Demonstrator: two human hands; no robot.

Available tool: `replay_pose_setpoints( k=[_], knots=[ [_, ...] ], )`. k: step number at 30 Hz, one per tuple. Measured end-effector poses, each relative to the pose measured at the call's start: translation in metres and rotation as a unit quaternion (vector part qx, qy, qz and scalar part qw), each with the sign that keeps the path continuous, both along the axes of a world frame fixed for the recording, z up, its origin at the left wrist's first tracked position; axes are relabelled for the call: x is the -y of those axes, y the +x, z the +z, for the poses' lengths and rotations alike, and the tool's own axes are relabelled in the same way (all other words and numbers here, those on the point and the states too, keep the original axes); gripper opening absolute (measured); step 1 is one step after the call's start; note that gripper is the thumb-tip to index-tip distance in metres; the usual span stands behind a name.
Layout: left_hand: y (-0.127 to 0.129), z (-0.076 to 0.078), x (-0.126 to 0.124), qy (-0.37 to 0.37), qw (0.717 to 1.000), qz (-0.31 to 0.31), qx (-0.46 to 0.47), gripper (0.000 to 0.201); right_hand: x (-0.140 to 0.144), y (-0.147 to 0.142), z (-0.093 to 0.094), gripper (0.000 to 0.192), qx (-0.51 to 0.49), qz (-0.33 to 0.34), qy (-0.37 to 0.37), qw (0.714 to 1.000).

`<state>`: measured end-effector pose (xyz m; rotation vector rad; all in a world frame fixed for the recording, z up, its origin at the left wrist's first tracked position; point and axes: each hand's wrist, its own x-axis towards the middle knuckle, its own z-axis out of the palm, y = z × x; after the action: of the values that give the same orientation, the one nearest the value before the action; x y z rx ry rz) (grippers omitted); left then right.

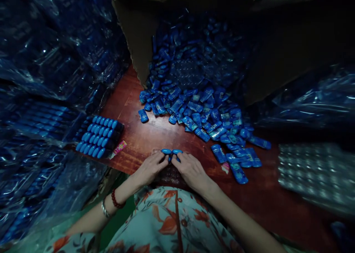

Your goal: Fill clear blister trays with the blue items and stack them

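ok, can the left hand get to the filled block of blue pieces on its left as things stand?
Probably yes. The left hand sits on the blue pieces at the table edge; bare wooden table lies between it and the filled block, nothing in between.

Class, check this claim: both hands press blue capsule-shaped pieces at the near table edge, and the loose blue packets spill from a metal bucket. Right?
Not quite. The head view shows the loose blue packets spilling from a cardboard box, not a bucket. Both hands, left hand and right hand, do press blue capsule-shaped pieces.
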<state>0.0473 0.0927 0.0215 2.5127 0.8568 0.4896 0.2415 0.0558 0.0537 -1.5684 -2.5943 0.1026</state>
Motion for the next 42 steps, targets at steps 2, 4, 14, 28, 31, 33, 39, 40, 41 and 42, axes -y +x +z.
replay_pose_setpoints(
  k=[2,4,14,28,31,33,39,40,41,42],
  knots=[
    [-0.001,0.001,-0.001,0.035,0.999,-0.022,-0.009,0.027,0.0,0.001,-0.004,0.026,-0.018,0.002,0.018,1.0],
    [-0.003,-0.001,0.001,0.069,0.998,-0.016,0.004,0.03,0.001,0.007,-0.011,0.025,-0.057,0.019,0.05,0.997],
    [-0.013,-0.014,-0.083,0.072,0.945,0.311,0.075,0.028,-0.046,0.073,-0.039,0.033,0.022,-0.298,0.07,0.952],
    [-0.04,-0.003,-0.059,-0.025,0.962,0.263,-0.07,0.039,0.029,0.066,-0.019,0.029,-0.325,-0.263,-0.013,0.908],
    [-0.055,0.018,-0.015,-0.098,0.96,0.26,-0.04,0.033,0.05,0.049,-0.024,0.029,-0.393,-0.233,-0.041,0.888],
    [-0.056,0.031,0.007,-0.14,0.957,0.252,-0.021,0.032,0.054,0.036,-0.032,0.025,-0.417,-0.156,-0.047,0.894],
    [-0.028,0.031,0.032,-0.116,0.956,0.265,0.058,0.019,0.039,0.027,-0.045,0.039,-0.319,-0.009,0.029,0.947],
    [-0.023,0.027,0.033,-0.091,0.96,0.255,0.07,0.017,0.037,0.027,-0.043,0.04,-0.283,0.001,0.041,0.958],
    [-0.02,0.022,0.035,-0.068,0.964,0.244,0.079,0.018,0.035,0.027,-0.039,0.04,-0.248,0.007,0.052,0.967],
    [-0.017,0.018,0.036,-0.046,0.968,0.232,0.085,0.021,0.035,0.026,-0.035,0.04,-0.215,0.009,0.061,0.975]
  ],
)
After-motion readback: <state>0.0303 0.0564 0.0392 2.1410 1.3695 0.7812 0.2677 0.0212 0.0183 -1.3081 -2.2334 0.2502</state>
